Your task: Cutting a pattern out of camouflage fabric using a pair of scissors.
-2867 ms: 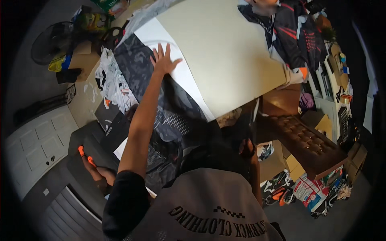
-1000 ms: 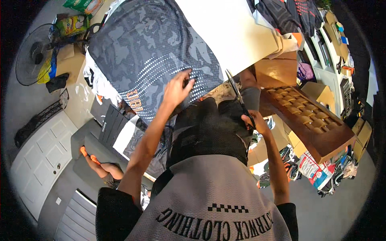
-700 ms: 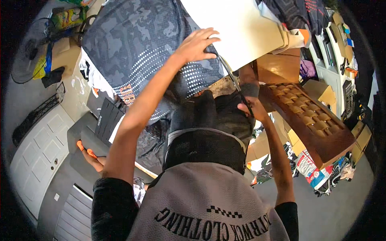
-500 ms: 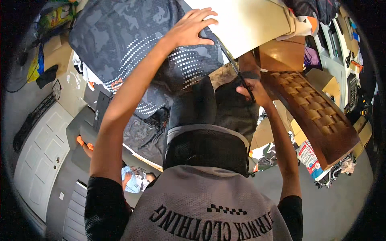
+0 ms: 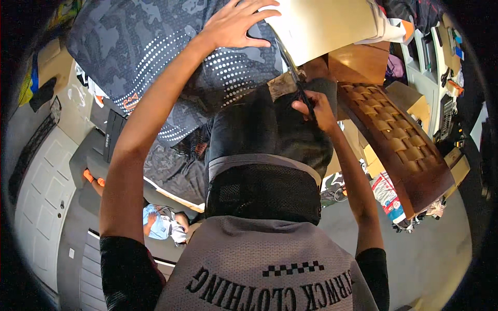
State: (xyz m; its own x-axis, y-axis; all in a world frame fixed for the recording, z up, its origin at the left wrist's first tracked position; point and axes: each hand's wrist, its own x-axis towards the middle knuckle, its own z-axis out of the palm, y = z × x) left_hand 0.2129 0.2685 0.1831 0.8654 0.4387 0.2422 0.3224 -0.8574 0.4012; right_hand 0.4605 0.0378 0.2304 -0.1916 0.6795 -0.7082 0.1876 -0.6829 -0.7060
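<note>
Dark grey camouflage fabric [image 5: 150, 57] with rows of white dots spreads over the work surface ahead of me and hangs down toward my lap. A cream sheet [image 5: 321, 31], stiff-looking like card, lies at its right side. My left hand [image 5: 236, 23] rests with fingers spread on the fabric, fingertips at the sheet's left edge. Dark-handled scissors [image 5: 295, 75] are gripped in my right hand [image 5: 320, 110], close above my lap. Their blades point away from me along the sheet's lower left edge, next to the fabric. Exactly what lies between the blades is hard to see.
A wooden bench with a woven top [image 5: 397, 129] stands close on my right, with cardboard boxes [image 5: 410, 98] behind it. Further left are a white door [image 5: 44, 186] and another person [image 5: 166, 223], seated low. Bagged goods [image 5: 386, 192] lie beside the bench.
The whole view has shifted slightly. My left hand sits a little further up and left in the picture, still spread. The scissors remain in my right hand, at the sheet's edge.
</note>
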